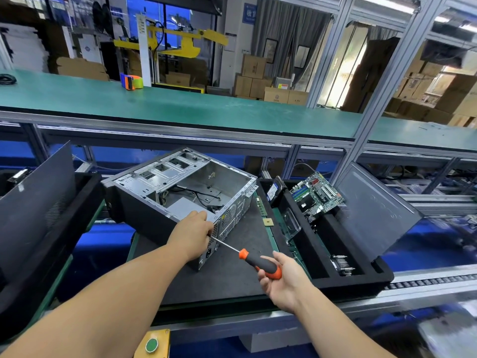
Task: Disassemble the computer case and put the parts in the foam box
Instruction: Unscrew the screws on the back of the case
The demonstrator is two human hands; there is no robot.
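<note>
Right hand grips your screwdriver handle; its tip meets the computer case rear beside your left hand, which braces that corner, fingers curled. Keep the shaft square and press firmly; foam box waits just beyond your right hand.

Both bare forearms reach forward. Left hand: wrist bent, knuckles up, fingers curled down over a case corner, next to the driver shaft. Right hand: palm up, fingers and thumb wrapped round the screwdriver handle, shaft pointing away toward the left hand.
</note>
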